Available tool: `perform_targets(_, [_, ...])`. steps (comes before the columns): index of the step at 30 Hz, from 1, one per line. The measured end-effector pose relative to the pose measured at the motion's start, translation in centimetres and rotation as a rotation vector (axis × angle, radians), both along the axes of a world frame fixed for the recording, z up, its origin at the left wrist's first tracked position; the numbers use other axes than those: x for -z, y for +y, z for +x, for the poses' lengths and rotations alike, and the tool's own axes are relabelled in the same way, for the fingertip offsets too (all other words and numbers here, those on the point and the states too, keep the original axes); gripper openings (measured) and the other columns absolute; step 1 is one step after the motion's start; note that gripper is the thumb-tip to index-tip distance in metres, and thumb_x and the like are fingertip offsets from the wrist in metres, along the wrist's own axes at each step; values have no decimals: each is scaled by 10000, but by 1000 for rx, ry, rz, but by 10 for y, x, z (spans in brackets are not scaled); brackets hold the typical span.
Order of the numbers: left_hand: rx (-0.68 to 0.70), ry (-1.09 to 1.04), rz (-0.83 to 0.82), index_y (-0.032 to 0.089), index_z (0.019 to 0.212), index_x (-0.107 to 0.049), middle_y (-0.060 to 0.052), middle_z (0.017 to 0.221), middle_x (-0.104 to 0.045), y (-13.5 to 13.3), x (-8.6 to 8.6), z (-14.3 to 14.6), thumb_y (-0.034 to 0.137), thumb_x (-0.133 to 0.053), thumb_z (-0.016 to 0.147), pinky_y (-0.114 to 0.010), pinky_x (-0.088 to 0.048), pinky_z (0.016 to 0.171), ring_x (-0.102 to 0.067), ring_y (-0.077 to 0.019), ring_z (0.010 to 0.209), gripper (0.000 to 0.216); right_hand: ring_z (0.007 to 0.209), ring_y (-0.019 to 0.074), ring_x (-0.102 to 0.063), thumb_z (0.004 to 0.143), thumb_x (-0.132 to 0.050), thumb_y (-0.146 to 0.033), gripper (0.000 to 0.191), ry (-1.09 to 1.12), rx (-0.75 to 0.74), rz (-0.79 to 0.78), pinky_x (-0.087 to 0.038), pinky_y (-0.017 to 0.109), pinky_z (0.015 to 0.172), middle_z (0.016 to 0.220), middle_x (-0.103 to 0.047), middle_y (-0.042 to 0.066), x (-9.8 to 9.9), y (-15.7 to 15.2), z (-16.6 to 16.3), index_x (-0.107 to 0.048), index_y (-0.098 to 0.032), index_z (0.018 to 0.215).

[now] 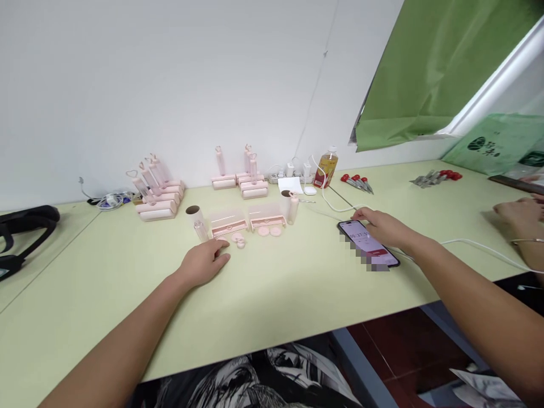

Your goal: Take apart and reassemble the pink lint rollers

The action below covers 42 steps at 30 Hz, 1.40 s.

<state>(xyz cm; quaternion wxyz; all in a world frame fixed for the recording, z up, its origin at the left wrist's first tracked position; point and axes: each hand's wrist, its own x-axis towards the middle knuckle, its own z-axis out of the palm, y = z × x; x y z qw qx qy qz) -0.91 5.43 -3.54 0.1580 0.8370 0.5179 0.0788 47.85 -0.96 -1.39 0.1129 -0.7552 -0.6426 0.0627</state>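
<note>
My left hand (204, 263) lies on the table with its fingers stretched toward small pink parts, its thumb apart from the index finger. By its fingertips are small pink round pieces (238, 241) and an open pink case with a clear lid (229, 225). A second open case (267, 221) stands to the right, with two pink discs (270, 231) before it. My right hand (385, 229) rests along the right side of a phone (369, 245) showing a running timer. Its fingers reach past the phone's upper corner; no object shows in its grasp.
Paper-core rolls (194, 214), clear pink-capped tubes (293, 209) and stacked pink cases (159, 207) stand behind. Beyond are a drink bottle (326, 168), a white cable (329, 198) and red-handled tools (357, 182). Another person's hands (521, 215) are at far right; black headgear (29, 238) lies left.
</note>
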Motion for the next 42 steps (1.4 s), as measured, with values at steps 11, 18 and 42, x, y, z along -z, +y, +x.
perform_targets(11, [15, 7, -3, 253, 1193, -603, -12, 870, -659, 3, 2, -1, 474, -438, 872, -293, -411, 637, -603, -193, 765, 423, 983, 246, -628, 779, -391, -123, 261, 24, 122, -28, -434, 329, 778, 1140, -693, 73, -14, -53, 4, -543, -246, 953])
perform_targets(18, [12, 30, 1, 252, 1196, -602, -11, 877, -658, 3, 1, 0, 474, -433, 875, -291, -406, 639, -601, -194, 770, 426, 999, 248, -631, 795, -387, -165, 252, 7, 135, -17, -440, 337, 801, 1135, -698, 67, -12, -71, 10, -551, -259, 961])
perform_targets(42, [7, 33, 1, 255, 1193, -602, -3, 863, -667, 3, 0, 0, 504, -425, 864, -297, -417, 634, -607, -195, 747, 449, 1004, 268, -638, 784, -409, -273, 229, 51, 20, -59, -477, 369, 830, 1070, -705, 72, -9, -100, 6, -571, -247, 944])
